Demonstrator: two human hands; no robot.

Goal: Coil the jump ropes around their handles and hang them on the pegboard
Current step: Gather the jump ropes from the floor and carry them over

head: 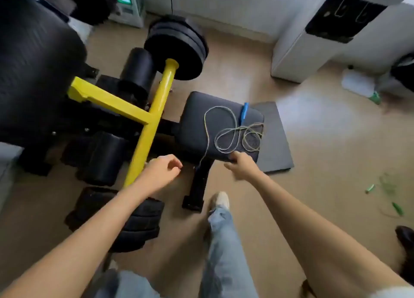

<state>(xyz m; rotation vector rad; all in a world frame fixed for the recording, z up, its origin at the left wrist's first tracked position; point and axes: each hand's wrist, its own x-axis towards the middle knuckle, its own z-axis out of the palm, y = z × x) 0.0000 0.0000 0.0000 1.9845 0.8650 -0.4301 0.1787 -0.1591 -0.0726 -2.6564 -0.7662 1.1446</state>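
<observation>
Rope lies in loose loops on the black seat at frame centre, its blue handle at the far edge. Right hand reaches the seat's near edge, grip unclear; left hand hovers loosely curled, holding nothing.

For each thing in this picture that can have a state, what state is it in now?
Jump rope: uncoiled, loose loops on the bench seat, one strand hanging over the near edge.
Blue handle: lying flat on the seat, not held.
Bench seat: level, bearing the rope.
Right hand: at the seat's near edge by the loops; grip unclear.
Left hand: loosely curled, holding nothing.
Green rope: scattered on the floor.
</observation>
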